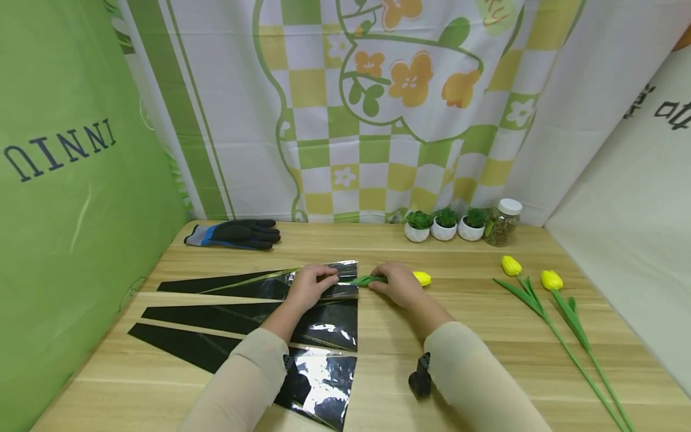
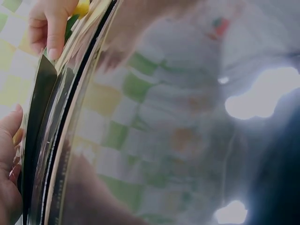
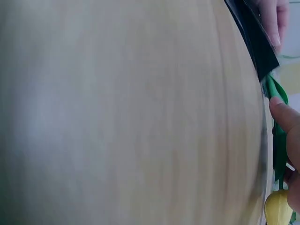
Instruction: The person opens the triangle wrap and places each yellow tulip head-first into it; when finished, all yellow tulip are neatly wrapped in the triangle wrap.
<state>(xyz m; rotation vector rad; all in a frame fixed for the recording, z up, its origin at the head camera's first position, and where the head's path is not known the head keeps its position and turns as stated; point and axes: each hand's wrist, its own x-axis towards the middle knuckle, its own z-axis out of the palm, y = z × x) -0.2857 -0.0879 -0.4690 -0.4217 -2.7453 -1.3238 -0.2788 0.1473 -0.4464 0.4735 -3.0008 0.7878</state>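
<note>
We see a wooden counter (image 1: pixel 459 372) bearing two black sleeves (image 1: pixel 237 317), with a parallel far sleeve (image 1: pixel 232 289) behind them. Two loose tulips (image 1: pixel 574 324) lie at the right. We observe the left grip (image 1: pixel 308 287) closed, pinching the far sleeve near its mouth, and the right grip (image 1: pixel 400 283) closed round the stem and leaves of a yellow tulip (image 1: pixel 423 278), which lies in line with that mouth, its bloom toward the right. At the rear we note three potted plants (image 1: pixel 444 225).
</note>
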